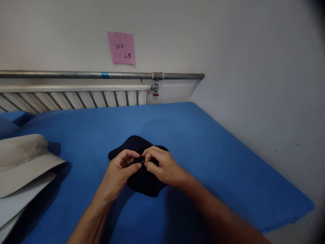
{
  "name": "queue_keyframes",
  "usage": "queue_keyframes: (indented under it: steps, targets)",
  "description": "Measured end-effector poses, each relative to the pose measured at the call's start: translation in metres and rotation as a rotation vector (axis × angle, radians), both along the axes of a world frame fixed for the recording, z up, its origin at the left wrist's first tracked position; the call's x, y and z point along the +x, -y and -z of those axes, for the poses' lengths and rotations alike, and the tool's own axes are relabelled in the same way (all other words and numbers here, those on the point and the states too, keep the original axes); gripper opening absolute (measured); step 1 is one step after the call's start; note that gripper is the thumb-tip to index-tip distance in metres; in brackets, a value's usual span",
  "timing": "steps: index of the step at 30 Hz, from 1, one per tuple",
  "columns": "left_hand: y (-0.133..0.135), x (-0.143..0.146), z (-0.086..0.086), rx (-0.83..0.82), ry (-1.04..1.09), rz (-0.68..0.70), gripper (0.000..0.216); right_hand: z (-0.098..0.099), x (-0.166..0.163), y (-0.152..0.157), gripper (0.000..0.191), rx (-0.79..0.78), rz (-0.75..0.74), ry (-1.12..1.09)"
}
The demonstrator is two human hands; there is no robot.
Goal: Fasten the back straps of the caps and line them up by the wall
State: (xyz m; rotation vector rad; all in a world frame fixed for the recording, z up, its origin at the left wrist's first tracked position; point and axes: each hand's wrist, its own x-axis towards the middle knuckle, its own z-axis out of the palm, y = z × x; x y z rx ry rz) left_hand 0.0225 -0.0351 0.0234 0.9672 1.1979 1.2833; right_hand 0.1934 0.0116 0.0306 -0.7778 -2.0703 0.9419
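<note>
A dark navy or black cap (149, 181) lies on the blue-covered table, its brim (129, 142) toward the back left. From the left, my left hand (122, 166) pinches the cap's dark fabric near its middle, thumb and forefinger curved toward each other. My right hand (162, 164) meets it from the other side, its thumb and forefinger closed in a pinch. A tiny pale curved thing (143, 163) shows between the two hands' fingertips; it is too small to name. The fingers cover part of the cap.
Several pale cap-like pieces (20, 159) are stacked at the left on the blue cover (177, 125). Behind the table run a metal pipe (76, 75) and a white radiator (88, 98) with a red-handled valve (155, 95). A pink note (122, 47) hangs above; a wall (254, 101) borders the right.
</note>
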Motion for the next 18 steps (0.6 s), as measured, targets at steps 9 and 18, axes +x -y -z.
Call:
queue_keyframes:
  steps: [9,18]
  targets:
    - [-0.002,-0.002,-0.002,-0.046,0.053,-0.045,0.019,0.006,-0.001,-0.002,0.002,0.115,0.033,-0.086]
    - [-0.002,-0.005,-0.004,-0.090,0.114,-0.049,0.020,-0.010,0.013,-0.009,0.030,-0.303,-0.088,0.027]
